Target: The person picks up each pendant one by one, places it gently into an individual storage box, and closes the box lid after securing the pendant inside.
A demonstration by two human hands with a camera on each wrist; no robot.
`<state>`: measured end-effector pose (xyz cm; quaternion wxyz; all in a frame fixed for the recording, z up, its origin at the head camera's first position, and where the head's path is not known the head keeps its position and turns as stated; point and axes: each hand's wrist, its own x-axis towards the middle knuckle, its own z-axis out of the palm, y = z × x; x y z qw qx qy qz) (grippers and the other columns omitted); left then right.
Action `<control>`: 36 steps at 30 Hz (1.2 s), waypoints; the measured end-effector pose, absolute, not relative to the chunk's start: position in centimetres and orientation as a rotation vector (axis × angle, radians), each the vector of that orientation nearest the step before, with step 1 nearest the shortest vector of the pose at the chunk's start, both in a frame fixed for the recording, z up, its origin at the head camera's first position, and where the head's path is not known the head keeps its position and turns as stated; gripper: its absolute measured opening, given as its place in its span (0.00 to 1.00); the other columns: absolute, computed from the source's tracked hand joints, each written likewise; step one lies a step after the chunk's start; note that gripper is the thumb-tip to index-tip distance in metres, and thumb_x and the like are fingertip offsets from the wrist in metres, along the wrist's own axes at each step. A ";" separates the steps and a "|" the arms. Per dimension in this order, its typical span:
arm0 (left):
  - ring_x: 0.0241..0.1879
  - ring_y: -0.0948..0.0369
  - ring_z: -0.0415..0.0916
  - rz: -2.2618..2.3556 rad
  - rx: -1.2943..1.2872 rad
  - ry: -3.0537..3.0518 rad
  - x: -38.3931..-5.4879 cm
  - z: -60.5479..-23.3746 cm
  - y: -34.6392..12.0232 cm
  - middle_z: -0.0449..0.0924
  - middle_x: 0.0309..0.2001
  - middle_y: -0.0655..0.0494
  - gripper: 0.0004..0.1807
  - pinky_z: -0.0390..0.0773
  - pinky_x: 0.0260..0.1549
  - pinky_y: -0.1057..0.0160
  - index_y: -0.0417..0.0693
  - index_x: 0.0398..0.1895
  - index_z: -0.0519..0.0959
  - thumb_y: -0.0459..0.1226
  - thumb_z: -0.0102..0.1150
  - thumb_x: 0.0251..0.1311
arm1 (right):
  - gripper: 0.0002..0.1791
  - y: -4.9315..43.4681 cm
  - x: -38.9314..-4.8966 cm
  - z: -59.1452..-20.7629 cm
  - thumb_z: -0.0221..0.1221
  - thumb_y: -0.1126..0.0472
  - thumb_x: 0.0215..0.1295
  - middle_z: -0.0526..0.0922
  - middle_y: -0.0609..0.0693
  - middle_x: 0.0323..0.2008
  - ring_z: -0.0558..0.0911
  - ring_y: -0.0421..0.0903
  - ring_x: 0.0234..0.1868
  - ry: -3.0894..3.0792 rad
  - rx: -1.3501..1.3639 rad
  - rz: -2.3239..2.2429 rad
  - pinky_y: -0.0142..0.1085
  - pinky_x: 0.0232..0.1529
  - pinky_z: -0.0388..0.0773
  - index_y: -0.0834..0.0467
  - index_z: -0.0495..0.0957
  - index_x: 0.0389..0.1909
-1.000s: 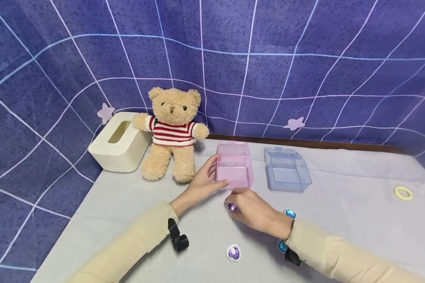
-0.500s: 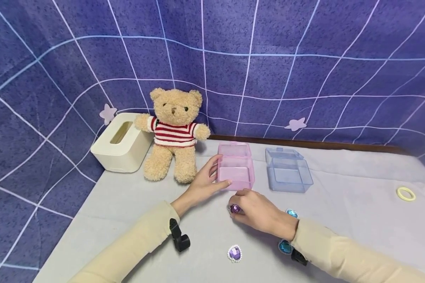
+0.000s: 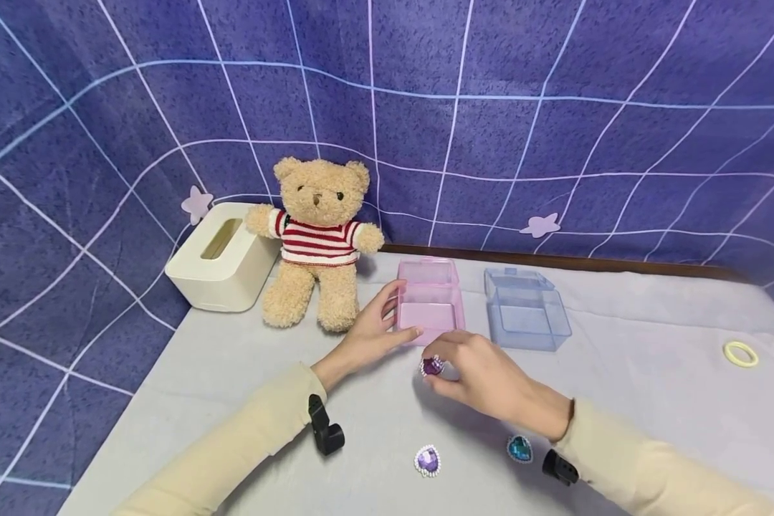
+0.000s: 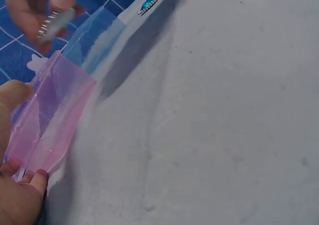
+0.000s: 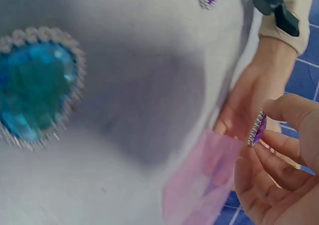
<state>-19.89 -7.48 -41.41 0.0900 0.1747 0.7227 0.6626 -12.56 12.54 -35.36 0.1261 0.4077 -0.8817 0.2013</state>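
My left hand [image 3: 368, 333] holds the open pink see-through plastic box [image 3: 428, 272] at its left side, thumb at the front and fingers at the side. My right hand [image 3: 486, 376] pinches a purple heart-shaped gem [image 3: 431, 366] with a beaded rim between thumb and fingers, close in front of the box. In the right wrist view this gem [image 5: 258, 128] is seen edge-on. A second purple heart gem [image 3: 428, 461] lies on the cloth nearer me. By the right wrist lies a blue gem [image 3: 519, 449]; another blue gem [image 4: 148, 5] shows in the left wrist view.
An open blue see-through box [image 3: 529, 330] stands right of the pink one. Behind the left hand sit a teddy bear [image 3: 319, 244] in a striped sweater and a white tissue box [image 3: 232, 279]. A yellow ring [image 3: 740, 354] lies far right. A blue grid-patterned curtain [image 3: 413, 129] hangs behind.
My right hand has shifted right and slightly away from me with the purple gem, its fingers less tucked over it. The farther blue gem is now hidden in the head view. The left hand stays put.
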 end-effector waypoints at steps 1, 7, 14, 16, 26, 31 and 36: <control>0.71 0.45 0.58 1.970 0.520 2.148 -19.9 -41.4 -7.5 0.57 0.71 0.38 0.47 0.66 0.68 0.53 0.46 0.73 0.53 0.26 0.67 0.52 | 0.11 12.6 -12.7 -35.1 0.70 0.59 0.52 0.86 0.47 0.34 0.84 0.42 0.38 -2.556 1.183 0.596 0.34 0.43 0.84 0.58 0.83 0.36; 0.72 0.46 0.57 1.958 0.512 2.158 -20.0 -41.3 -7.4 0.55 0.72 0.39 0.47 0.65 0.69 0.53 0.45 0.73 0.53 0.25 0.66 0.52 | 0.13 12.7 -13.4 -33.9 0.71 0.60 0.51 0.86 0.49 0.34 0.85 0.43 0.37 -2.520 1.141 0.647 0.34 0.41 0.84 0.61 0.83 0.37; 0.73 0.47 0.55 1.940 0.539 2.161 -20.2 -41.3 -7.6 0.53 0.73 0.41 0.47 0.61 0.71 0.55 0.43 0.74 0.52 0.24 0.65 0.51 | 0.11 12.4 -14.7 -32.6 0.70 0.62 0.53 0.86 0.51 0.34 0.84 0.45 0.38 -2.518 1.113 0.686 0.36 0.41 0.85 0.62 0.83 0.37; 0.72 0.47 0.55 1.941 0.545 2.156 -20.3 -41.3 -7.6 0.54 0.73 0.41 0.47 0.61 0.71 0.56 0.42 0.74 0.52 0.23 0.65 0.50 | 0.11 12.3 -15.1 -32.3 0.70 0.62 0.53 0.86 0.51 0.34 0.84 0.45 0.37 -2.517 1.111 0.679 0.36 0.41 0.84 0.61 0.83 0.37; 0.72 0.48 0.57 1.942 0.549 2.156 -20.3 -41.4 -7.7 0.58 0.70 0.40 0.48 0.65 0.69 0.57 0.43 0.74 0.52 0.24 0.66 0.51 | 0.13 11.5 -17.2 -32.0 0.71 0.63 0.50 0.86 0.52 0.33 0.84 0.48 0.37 -2.540 1.109 0.509 0.40 0.42 0.83 0.62 0.83 0.37; 0.73 0.48 0.55 1.943 0.530 2.139 -20.2 -41.4 -7.6 0.55 0.72 0.41 0.48 0.63 0.70 0.57 0.44 0.74 0.52 0.23 0.65 0.50 | 0.11 11.2 -18.8 -32.1 0.70 0.63 0.51 0.86 0.52 0.32 0.83 0.47 0.34 -2.595 1.123 0.486 0.38 0.37 0.83 0.62 0.83 0.35; 0.73 0.49 0.56 1.937 0.523 2.159 -20.2 -41.3 -7.6 0.57 0.71 0.41 0.49 0.63 0.70 0.57 0.43 0.74 0.51 0.24 0.66 0.51 | 0.11 10.7 -20.5 -32.6 0.69 0.64 0.52 0.86 0.51 0.31 0.81 0.43 0.29 -2.668 1.154 0.499 0.33 0.31 0.81 0.63 0.84 0.36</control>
